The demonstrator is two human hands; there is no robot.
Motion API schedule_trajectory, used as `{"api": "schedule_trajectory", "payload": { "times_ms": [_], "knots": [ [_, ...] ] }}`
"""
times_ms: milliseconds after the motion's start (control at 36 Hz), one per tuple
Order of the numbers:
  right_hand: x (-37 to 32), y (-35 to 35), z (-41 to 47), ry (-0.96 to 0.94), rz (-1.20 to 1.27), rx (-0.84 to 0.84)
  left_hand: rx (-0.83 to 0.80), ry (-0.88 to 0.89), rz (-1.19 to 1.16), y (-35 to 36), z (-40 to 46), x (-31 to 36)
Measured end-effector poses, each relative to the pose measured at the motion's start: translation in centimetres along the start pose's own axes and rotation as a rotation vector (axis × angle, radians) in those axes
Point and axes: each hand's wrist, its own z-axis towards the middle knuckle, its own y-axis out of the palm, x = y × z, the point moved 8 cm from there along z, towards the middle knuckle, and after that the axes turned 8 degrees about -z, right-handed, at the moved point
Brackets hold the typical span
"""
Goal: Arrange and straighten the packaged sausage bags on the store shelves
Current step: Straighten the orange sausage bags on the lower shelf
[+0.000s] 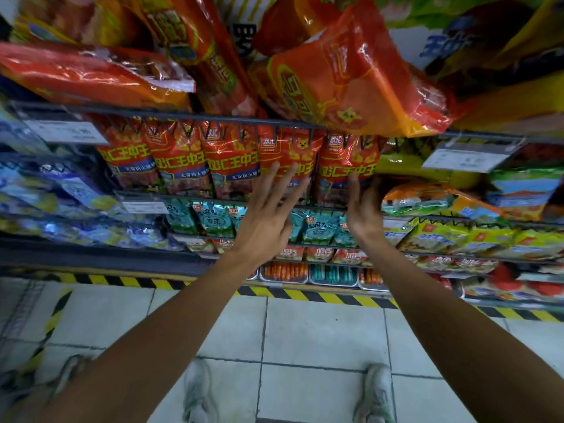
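Fingers (279, 178) spread, five red sausage bags (235, 160)

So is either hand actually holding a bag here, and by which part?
Nothing is held. The left hand is open, fingers spread against a red sausage bag; the right hand is open, edge-on beside the next bag.
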Motion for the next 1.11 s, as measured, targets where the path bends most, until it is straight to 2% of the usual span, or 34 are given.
{"api": "schedule_trajectory", "payload": {
  "times_ms": [167, 306, 444, 583, 694, 833, 972, 1111],
  "knots": [
    [0.3, -0.4, 0.6, -0.142, -0.057, 0.006, -0.009, -0.035, 0.027, 0.9, -0.1, -1.2],
    [0.5, -0.3, 0.5, -0.102, 0.009, 0.050, 0.016, 0.004, 0.077, 1.0, -0.1, -2.1],
    [-1.2, -0.7, 0.2, -0.249, 0.000, 0.156, 0.018, -0.014, 0.090, 1.6, 0.2, -2.4],
    [-1.3, 0.0, 0.3, -0.196, -0.029, 0.080, 0.033, -0.026, 0.101, 1.7, 0.2, -2.1],
    [-1.1, 0.1, 0.5, -0.237, 0.000, 0.026, 0.004, -0.002, 0.129, 1.2, -0.2, -3.1],
    [0.0, 1.0, 1.0, -0.144, -0.073, -0.097, -0.018, 0.012, 0.090, 0.7, -0.9, -3.7],
    [1.0, 0.7, 0.4, -0.180, -0.156, -0.050, -0.060, -0.039, 0.061, 1.8, -2.1, -4.7],
    [0.0, -0.2, -1.3, -0.271, -0.107, 0.009, -0.112, -0.021, 0.023, 1.8, -1.5, -5.3]
  ]
}}
